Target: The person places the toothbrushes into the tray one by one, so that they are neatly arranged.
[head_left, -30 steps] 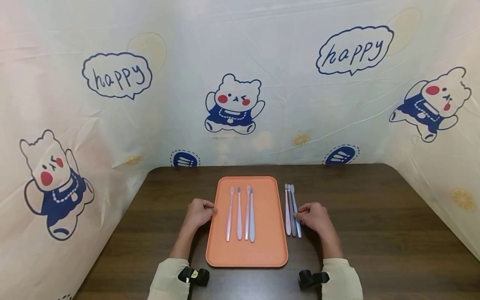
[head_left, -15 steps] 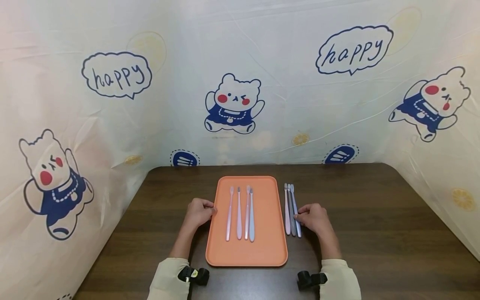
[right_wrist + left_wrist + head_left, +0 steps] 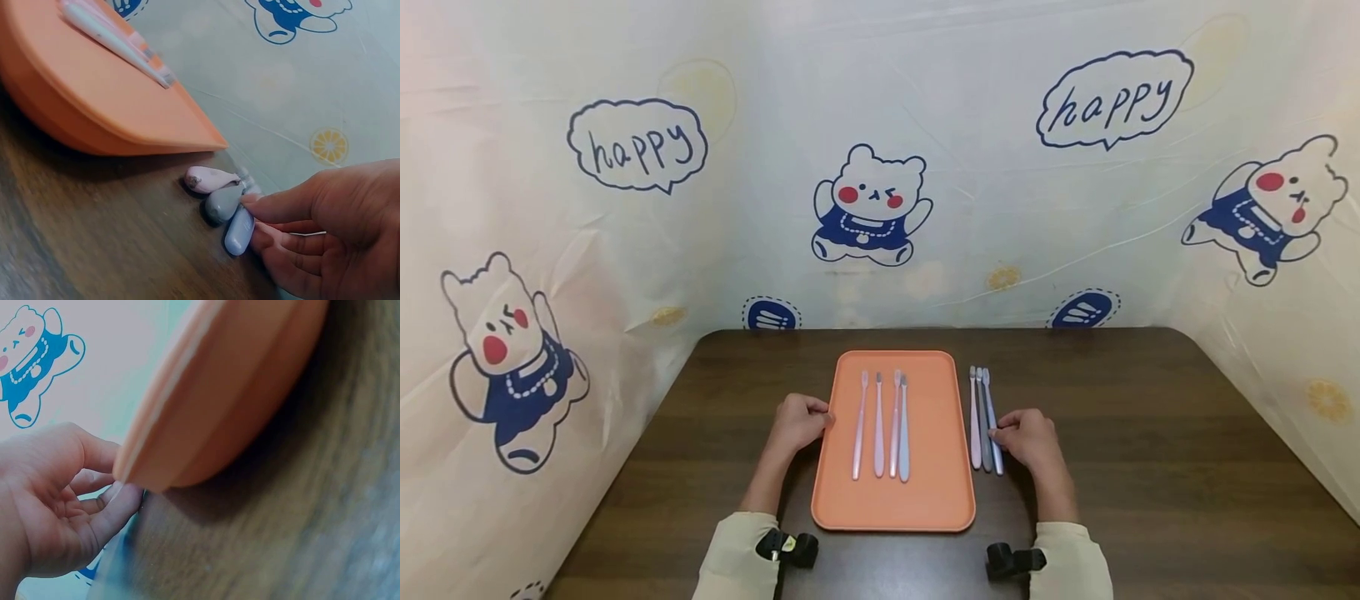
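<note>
An orange tray (image 3: 925, 500) lies on the table with several pink and blue toothbrushes (image 3: 878, 433) side by side on it. My left hand (image 3: 56, 506) pinches the tray's left rim between thumb and fingers. Right of the tray, three more toothbrushes lie close together: a pink one (image 3: 209, 179), a grey one (image 3: 222, 205) and a blue one (image 3: 240, 231). My right hand (image 3: 1028, 435) pinches the blue toothbrush around its handle, the thumb over it and close to the grey one. Their bristle heads point toward the table's far edge.
The dark wooden table (image 3: 1150, 467) extends to both sides of the tray. Behind it and along both sides hangs a pale printed curtain (image 3: 970, 208). A black wrist camera (image 3: 1015, 562) sits at the right cuff, another camera (image 3: 788, 548) at the left.
The right forearm and cuff have shifted slightly left, while the right fingers stay at the blue toothbrush. The left hand, tray and toothbrushes look unmoved; the head view has tilted a little.
</note>
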A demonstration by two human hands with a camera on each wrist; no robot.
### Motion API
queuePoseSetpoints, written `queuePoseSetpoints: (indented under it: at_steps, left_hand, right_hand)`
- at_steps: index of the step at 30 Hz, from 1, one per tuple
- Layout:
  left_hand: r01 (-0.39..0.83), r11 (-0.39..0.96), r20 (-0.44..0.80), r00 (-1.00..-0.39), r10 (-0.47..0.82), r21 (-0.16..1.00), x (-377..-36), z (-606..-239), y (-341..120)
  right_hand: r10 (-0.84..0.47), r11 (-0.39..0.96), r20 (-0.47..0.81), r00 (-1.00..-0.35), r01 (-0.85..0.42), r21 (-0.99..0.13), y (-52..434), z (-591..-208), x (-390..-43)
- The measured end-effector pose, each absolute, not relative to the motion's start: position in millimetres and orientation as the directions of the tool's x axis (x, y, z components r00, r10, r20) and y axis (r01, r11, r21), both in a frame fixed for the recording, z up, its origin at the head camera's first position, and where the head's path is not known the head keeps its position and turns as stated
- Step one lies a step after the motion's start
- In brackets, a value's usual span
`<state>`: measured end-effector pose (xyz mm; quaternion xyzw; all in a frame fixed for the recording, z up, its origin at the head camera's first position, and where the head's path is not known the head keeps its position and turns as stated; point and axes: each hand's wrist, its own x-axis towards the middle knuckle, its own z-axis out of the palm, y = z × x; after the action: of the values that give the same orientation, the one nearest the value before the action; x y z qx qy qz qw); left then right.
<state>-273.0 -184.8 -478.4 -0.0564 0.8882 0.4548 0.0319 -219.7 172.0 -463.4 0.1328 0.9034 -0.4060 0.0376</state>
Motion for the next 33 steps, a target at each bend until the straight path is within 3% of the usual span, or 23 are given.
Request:
queuePoseSetpoints:
  at_steps: [33]
  left_hand:
    - [-0.153, 0.572, -0.131, -0.988, -0.08, 0.806, -271.9, -477.4, -182.1]
  right_hand:
    - [0.221, 0.69, -0.213, -0.952, 0.306, -0.656, 175.2, -461.8, -223.4]
